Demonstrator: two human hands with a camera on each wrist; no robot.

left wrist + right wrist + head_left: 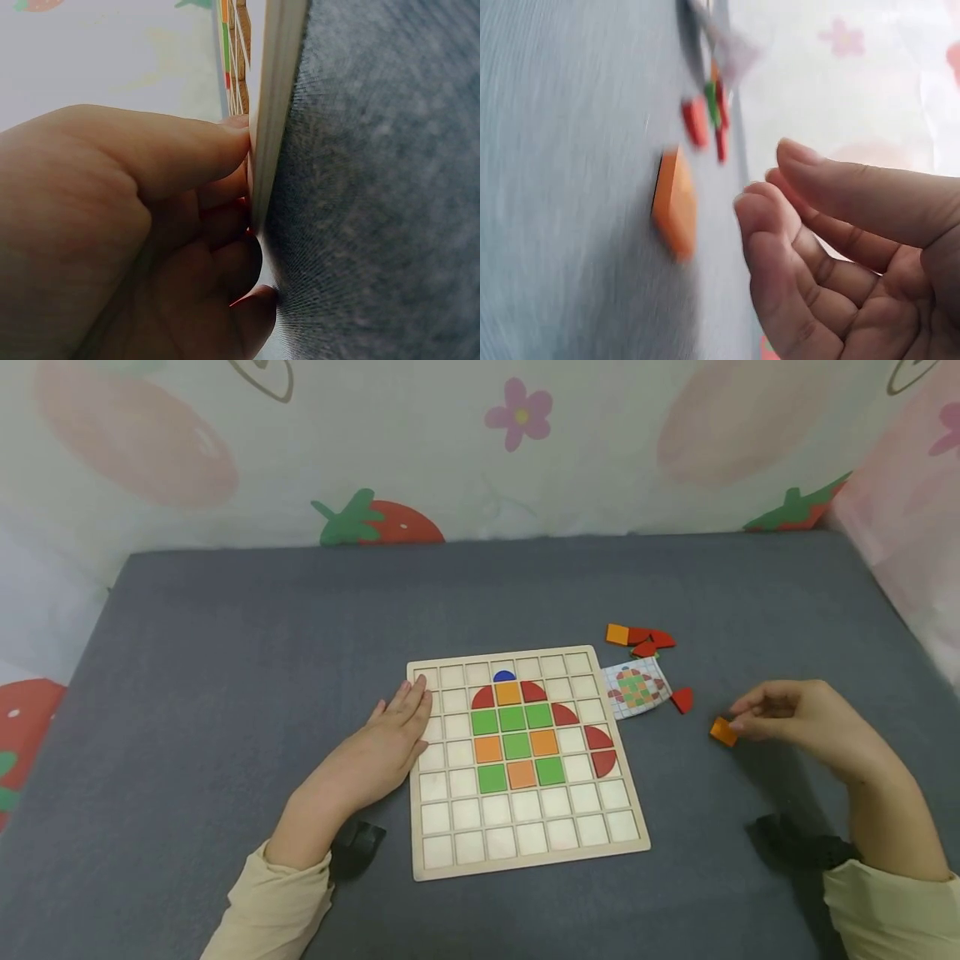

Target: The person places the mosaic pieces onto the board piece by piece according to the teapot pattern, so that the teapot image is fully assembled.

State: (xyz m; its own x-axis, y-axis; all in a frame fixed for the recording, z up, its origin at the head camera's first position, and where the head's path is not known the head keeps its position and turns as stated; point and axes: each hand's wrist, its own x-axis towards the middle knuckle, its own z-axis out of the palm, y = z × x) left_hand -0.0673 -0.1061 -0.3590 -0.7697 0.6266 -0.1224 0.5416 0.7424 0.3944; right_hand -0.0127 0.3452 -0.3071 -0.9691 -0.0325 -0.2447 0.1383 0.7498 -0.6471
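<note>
A wooden grid board [532, 862] lies on the table, its middle cells filled with green and orange squares, red quarter-rounds and one blue half-round. My left hand [382, 747] rests along its left edge, fingers extended onto the rim. In the left wrist view the thumb [202, 146] touches the side of the board [274, 112]. To the right of the board, my right hand [813, 727] hovers beside an orange square tile [723, 732]. From the right wrist, a gap shows between the bent fingertips [759, 210] and that orange tile [679, 214]; the hand holds nothing.
A printed pattern card [637, 689] sits against the board's right edge. Behind it are another orange square [617, 634] and several red pieces [660, 638], with a bit of green. A single red piece [682, 700] lies beside the card. Dark cloth covers the table [262, 652].
</note>
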